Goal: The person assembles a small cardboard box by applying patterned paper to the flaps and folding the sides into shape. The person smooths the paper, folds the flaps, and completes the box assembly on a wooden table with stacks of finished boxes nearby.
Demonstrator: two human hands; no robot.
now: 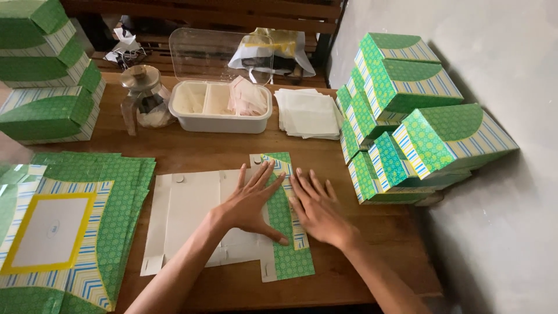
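A flat cardboard box blank (192, 215) lies white side up on the wooden table (192, 148). Its right flap (288, 244), green patterned, is folded over. My left hand (251, 203) lies flat and spread on the blank, its thumb on the green flap. Beside it, my right hand (317, 206) presses flat on the flap's right edge, fingers apart. Neither hand holds anything.
A stack of flat green blanks (64, 227) lies at the left. Assembled green boxes are piled at the right (407, 116) and far left (46, 75). A white divided tray (221, 107), a glass jar (142, 96) and white paper sheets (308, 113) stand behind.
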